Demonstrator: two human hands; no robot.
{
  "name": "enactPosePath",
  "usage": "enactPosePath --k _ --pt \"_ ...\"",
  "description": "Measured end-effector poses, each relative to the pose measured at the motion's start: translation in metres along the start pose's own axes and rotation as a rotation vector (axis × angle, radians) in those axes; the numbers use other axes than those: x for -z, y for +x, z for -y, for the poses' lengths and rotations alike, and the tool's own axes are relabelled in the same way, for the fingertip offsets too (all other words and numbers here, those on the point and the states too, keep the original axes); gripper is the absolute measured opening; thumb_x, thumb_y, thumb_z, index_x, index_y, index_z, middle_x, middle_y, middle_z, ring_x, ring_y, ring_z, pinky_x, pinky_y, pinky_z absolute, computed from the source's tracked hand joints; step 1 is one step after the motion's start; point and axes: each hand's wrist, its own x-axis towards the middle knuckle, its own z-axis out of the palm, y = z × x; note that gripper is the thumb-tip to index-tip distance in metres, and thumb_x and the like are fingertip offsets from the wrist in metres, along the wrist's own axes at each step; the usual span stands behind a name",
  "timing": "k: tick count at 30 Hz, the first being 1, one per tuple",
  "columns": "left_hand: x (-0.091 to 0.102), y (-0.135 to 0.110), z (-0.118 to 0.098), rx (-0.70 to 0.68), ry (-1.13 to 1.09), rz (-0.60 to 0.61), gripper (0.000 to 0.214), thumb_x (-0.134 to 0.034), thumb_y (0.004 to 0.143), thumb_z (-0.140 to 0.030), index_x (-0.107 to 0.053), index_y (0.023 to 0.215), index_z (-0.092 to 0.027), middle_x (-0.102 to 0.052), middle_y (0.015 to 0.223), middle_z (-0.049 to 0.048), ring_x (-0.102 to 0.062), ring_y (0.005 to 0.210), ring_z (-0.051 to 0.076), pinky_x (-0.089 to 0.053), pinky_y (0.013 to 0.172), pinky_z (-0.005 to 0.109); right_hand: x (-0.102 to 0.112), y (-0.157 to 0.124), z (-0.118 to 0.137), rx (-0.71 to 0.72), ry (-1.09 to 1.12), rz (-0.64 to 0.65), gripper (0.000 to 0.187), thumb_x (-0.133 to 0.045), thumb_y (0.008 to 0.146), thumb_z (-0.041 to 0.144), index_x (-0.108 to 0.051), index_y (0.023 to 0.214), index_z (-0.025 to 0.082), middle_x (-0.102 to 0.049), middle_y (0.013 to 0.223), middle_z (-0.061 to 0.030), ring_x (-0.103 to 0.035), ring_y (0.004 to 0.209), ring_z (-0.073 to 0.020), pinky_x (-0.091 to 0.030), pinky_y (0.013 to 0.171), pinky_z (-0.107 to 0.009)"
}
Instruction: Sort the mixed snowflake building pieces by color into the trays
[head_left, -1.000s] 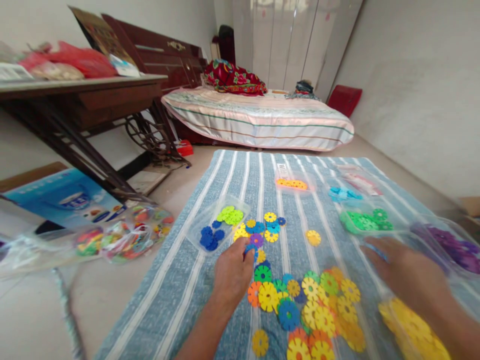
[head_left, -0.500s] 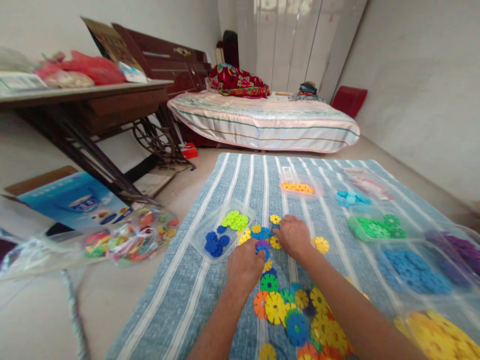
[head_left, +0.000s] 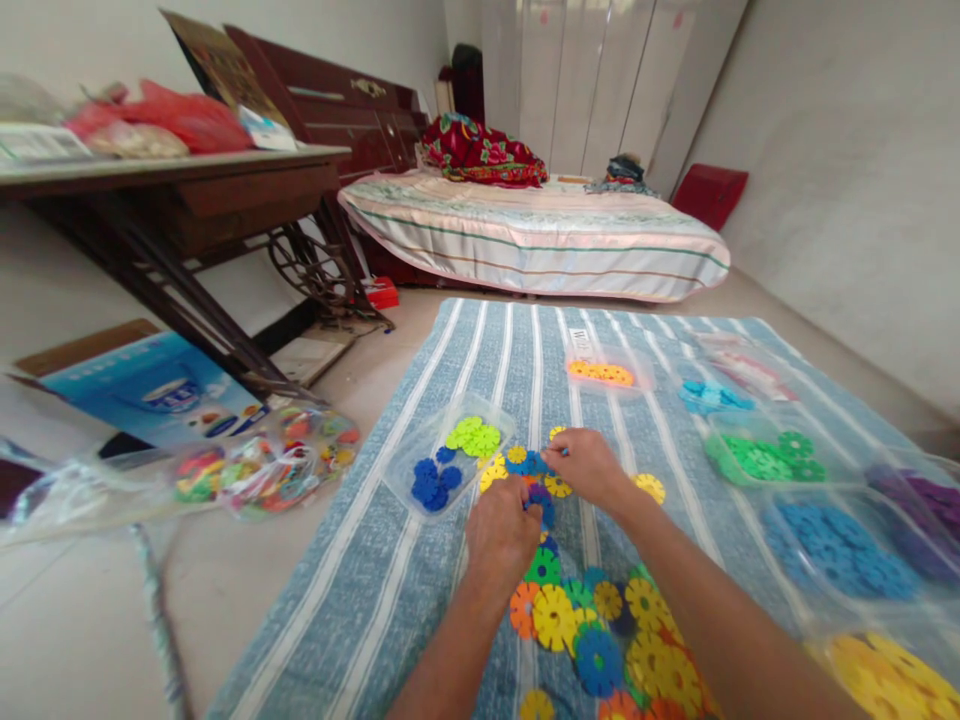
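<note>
Plastic notched discs (head_left: pixel 555 618) in many colours lie in a loose pile on the striped cloth. My left hand (head_left: pixel 501 530) is closed and low over the pile's far end, its fingertips by a purple disc (head_left: pixel 538 495); whatever they hold is hidden. Just to the right, my right hand (head_left: pixel 589 465) has its thumb and finger pinched together beside a blue disc (head_left: pixel 534 462); I cannot make out what is between them. A clear tray (head_left: pixel 397 482) with lime-green discs (head_left: pixel 474 436) and dark blue discs (head_left: pixel 435 485) stands left of both hands.
On the right stand clear boxes of orange discs (head_left: pixel 600 372), green discs (head_left: pixel 757 458), blue discs (head_left: pixel 840 548), purple discs (head_left: pixel 926 505) and large yellow discs (head_left: pixel 892 675). A bag of colourful pieces (head_left: pixel 255 470) lies on the floor at left. A bed (head_left: pixel 540 235) stands beyond the cloth (head_left: pixel 360 590).
My left hand has shifted slightly right and toward me. My right hand's fingers have drawn into a tighter pinch near the blue disc. The camera view has turned a little.
</note>
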Motion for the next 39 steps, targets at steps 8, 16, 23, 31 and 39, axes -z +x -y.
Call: enactPosePath --k 8,16,23,31,39 --pt "0.002 -0.001 -0.002 0.021 -0.004 0.007 0.02 -0.053 0.074 -0.028 -0.06 0.091 -0.021 -0.067 0.09 0.0062 -0.061 0.087 0.021 -0.04 0.069 0.029 -0.008 0.026 0.02 -0.05 -0.15 0.135 0.032 -0.063 0.065 0.032 -0.069 0.093 0.019 -0.068 0.094 -0.0075 -0.061 0.088 -0.0214 -0.041 0.063 -0.025" --pt "-0.003 -0.002 -0.003 0.036 -0.027 0.022 0.016 -0.054 0.073 -0.021 -0.061 0.087 -0.021 -0.067 0.092 0.0036 -0.061 0.085 0.017 -0.04 0.067 0.025 -0.006 0.038 0.025 -0.084 -0.123 0.312 0.023 -0.067 0.056 0.033 -0.068 0.07 0.015 -0.064 0.066 -0.002 -0.058 0.063 -0.015 -0.034 0.047 -0.019" --pt "-0.002 -0.003 -0.005 0.003 -0.02 0.007 0.027 -0.055 0.073 -0.025 -0.058 0.099 -0.021 -0.065 0.097 0.0058 -0.06 0.09 0.019 -0.04 0.07 0.027 0.002 0.023 0.005 -0.124 0.218 0.284 0.004 -0.06 0.056 0.017 -0.06 0.059 0.013 -0.05 0.049 0.0038 -0.05 0.049 -0.009 -0.031 0.043 -0.017" --pt "-0.004 -0.001 -0.002 -0.022 0.006 0.015 0.011 -0.055 0.074 -0.026 -0.06 0.082 -0.021 -0.064 0.091 0.0039 -0.059 0.086 0.017 -0.04 0.069 0.026 0.039 -0.019 -0.022 -0.12 0.208 0.165 0.007 -0.058 0.055 0.016 -0.06 0.061 0.015 -0.049 0.05 0.0049 -0.048 0.05 -0.009 -0.031 0.044 -0.019" --pt "-0.002 -0.001 -0.007 -0.089 0.046 0.041 0.014 -0.053 0.074 -0.024 -0.059 0.086 -0.02 -0.063 0.097 0.0058 -0.058 0.092 0.019 -0.041 0.076 0.028 0.134 -0.123 -0.148 -0.258 -0.144 0.016 0.008 -0.057 0.061 0.025 -0.063 0.062 0.021 -0.061 0.059 -0.002 -0.054 0.055 -0.0145 -0.037 0.053 -0.027"
